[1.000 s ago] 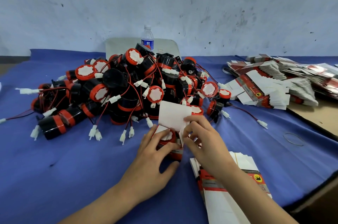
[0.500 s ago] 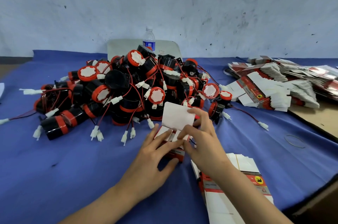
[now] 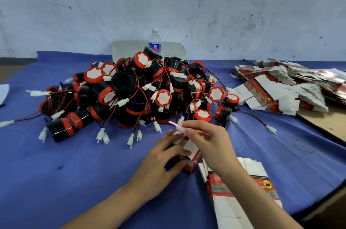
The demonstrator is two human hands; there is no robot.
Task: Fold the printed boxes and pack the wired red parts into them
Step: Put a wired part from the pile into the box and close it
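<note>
A small red and white printed box [image 3: 191, 161] stands on the blue cloth in front of me. My left hand [image 3: 164, 157] grips its left side, fingers laid over the folded side flaps. My right hand [image 3: 207, 140] pinches the box's top flap [image 3: 176, 126] and has it bent low over the opening. What is inside the box is hidden. Behind it lies a big heap of black and red wired parts [image 3: 138, 90] with white plugs on red wires. A stack of flat printed boxes [image 3: 243, 191] lies under my right forearm.
More flat boxes [image 3: 284, 86] are piled at the right rear. A water bottle [image 3: 155, 40] and a pale chair back stand behind the heap. A rubber band [image 3: 303, 145] lies on the cloth at right. The table's edge [image 3: 322, 127] runs along the right.
The top flap stood upright before; my right hand has folded it down over the opening. My left hand has kept hold of the box, which sits where it was.
</note>
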